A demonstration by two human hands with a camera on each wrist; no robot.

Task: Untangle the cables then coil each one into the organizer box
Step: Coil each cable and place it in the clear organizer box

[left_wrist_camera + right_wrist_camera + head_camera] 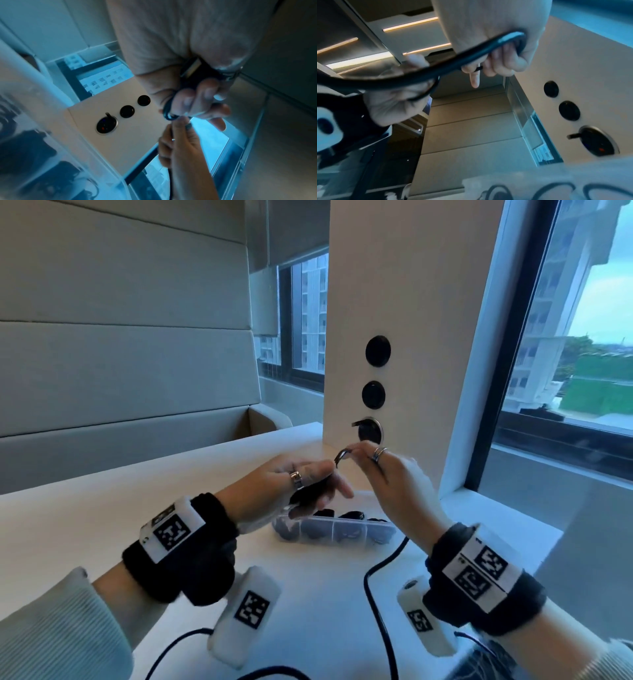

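Above the white table [102,508], my left hand [318,484] grips a partly wound black cable [310,494]. The left wrist view shows its fingers [202,94] curled round the loops, with a USB plug [190,69] against the palm. My right hand [352,451] pinches a loop of that cable [340,457] just right of the left fingertips. From the right hand the cable's loose length [373,573] hangs to the table and runs toward me. The clear organizer box [363,537] lies under both hands, with coiled black cables in several compartments.
A white pillar [411,302] with three round black sockets [377,351] rises right behind the hands. A window [565,354] is to the right and a padded bench wall [120,354] to the left. More black cable [171,648] lies near the front table edge.
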